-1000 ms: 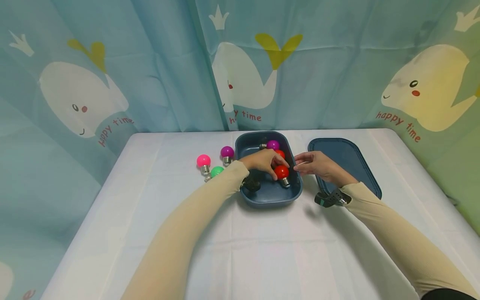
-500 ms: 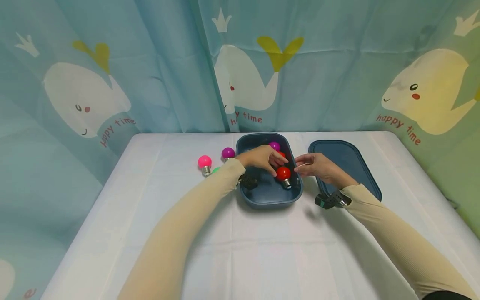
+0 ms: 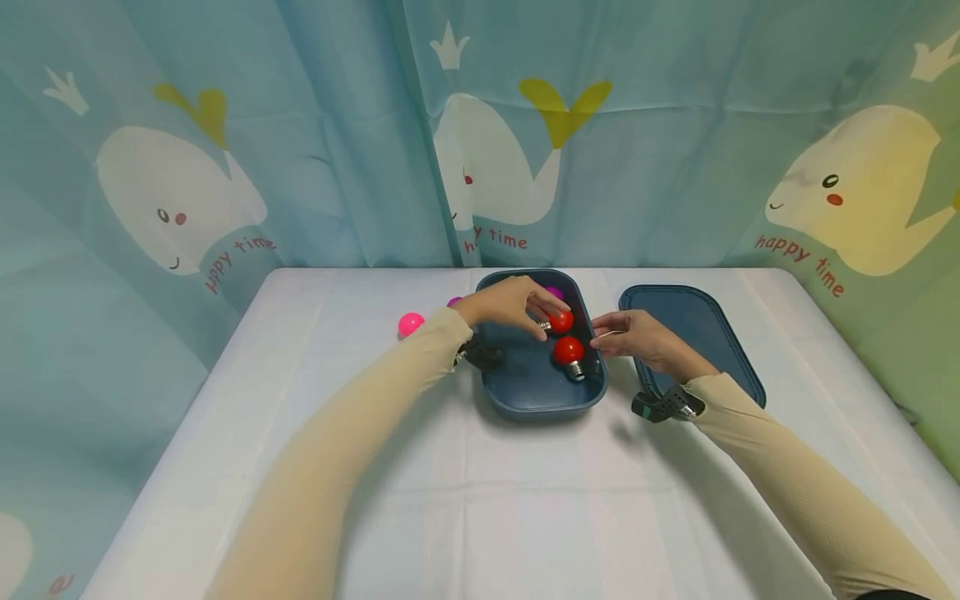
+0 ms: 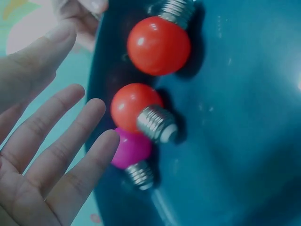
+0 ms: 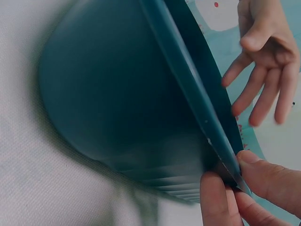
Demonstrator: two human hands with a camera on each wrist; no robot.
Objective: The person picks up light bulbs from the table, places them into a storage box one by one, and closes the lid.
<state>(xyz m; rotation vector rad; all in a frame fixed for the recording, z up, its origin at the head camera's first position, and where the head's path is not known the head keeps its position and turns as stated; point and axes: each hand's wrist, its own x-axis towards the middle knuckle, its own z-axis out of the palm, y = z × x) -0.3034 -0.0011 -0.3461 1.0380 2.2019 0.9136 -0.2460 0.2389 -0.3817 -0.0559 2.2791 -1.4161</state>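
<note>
My left hand (image 3: 510, 302) hovers over a dark blue plastic container (image 3: 525, 387), its fingers spread and holding nothing. Inside lie two red light bulbs: one (image 3: 568, 350) nearer me, the other (image 3: 561, 322) just behind it, close to my fingertips. A purple bulb (image 4: 133, 149) rests against that second red one in the left wrist view, by the container's side wall. At the right side my right hand (image 3: 637, 337) pinches the container's rim (image 5: 207, 120) between thumb and fingers.
The container's blue lid (image 3: 693, 329) lies flat to the right, partly behind the right hand. Left of the container, a pink bulb (image 3: 411, 324) and a mostly hidden purple bulb (image 3: 454, 301) sit on the white table (image 3: 525, 517). A whale-print curtain (image 3: 360, 167) hangs behind.
My left hand has drawn back to the left and away from the nearer red bulb, which stays in the container. The forearm now covers the green bulb. The right hand keeps its place.
</note>
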